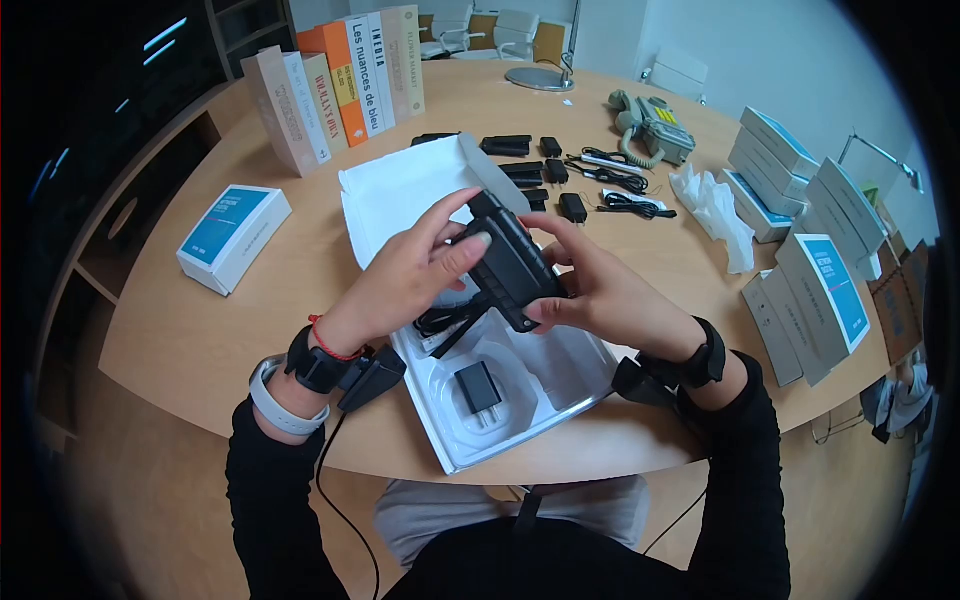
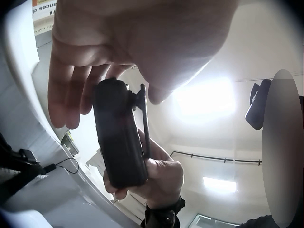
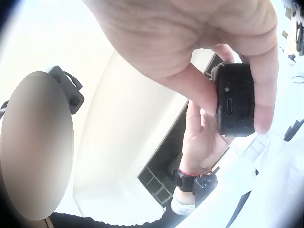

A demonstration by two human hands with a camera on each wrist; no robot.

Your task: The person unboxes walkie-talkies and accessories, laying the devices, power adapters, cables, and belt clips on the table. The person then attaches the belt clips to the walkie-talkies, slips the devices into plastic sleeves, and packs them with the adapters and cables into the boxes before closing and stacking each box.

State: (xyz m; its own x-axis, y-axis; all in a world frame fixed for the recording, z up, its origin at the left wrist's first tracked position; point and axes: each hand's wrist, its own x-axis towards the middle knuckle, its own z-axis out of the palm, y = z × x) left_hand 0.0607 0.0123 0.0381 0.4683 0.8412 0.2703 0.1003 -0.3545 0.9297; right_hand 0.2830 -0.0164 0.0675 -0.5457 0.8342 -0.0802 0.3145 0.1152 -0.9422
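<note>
Both hands hold a black rectangular device (image 1: pixel 512 262) tilted above an opened white box (image 1: pixel 432 425). My left hand (image 1: pixel 395 275) pinches its upper end, thumb on the near face and fingers behind. A flat clip (image 2: pixel 144 118) stands off one side of the device in the left wrist view, close to the left thumb. My right hand (image 1: pixel 615 290) grips the lower end between thumb and fingers. Its end face has a small charging port (image 3: pixel 230 105). In the box's molded tray lie a black plug adapter (image 1: pixel 478 387) and a black cable (image 1: pixel 440 320), partly hidden by the device.
Behind the box are several black devices (image 1: pixel 507 145), plug adapters (image 1: pixel 572 208) and bundled cables (image 1: pixel 635 205). A blue-and-white box (image 1: pixel 233 238) and upright books (image 1: pixel 365 80) stand left. Crumpled white plastic (image 1: pixel 715 215), more boxes (image 1: pixel 805 310) and a telephone (image 1: pixel 660 130) are right.
</note>
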